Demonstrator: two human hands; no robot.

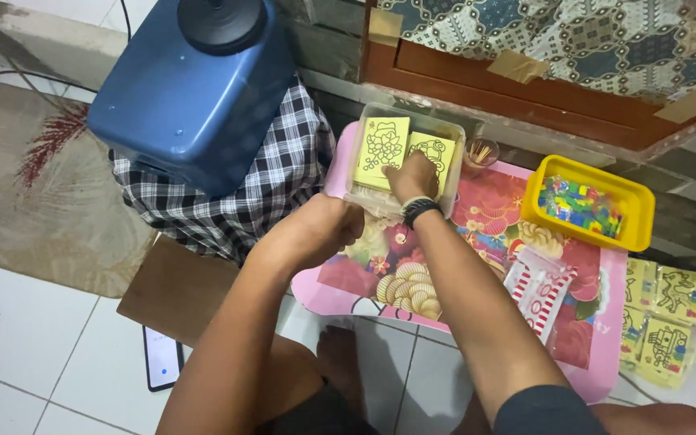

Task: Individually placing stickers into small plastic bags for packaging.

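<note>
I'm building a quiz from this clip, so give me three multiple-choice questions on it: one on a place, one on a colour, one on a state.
1. Where is the right hand?
A. in the clear box
B. in the yellow tray
C. on the phone

2. What colour is the big jug?
A. red
B. blue
C. green

3. How is the left hand?
A. flat and open
B. curled at the box's near edge
C. raised off the table

Answers: 1 A, the right hand lies on the yellow cards inside the box. 2 B, the jug on the checked cloth is blue. 3 B, its fingers are curled shut beside the box.
</note>
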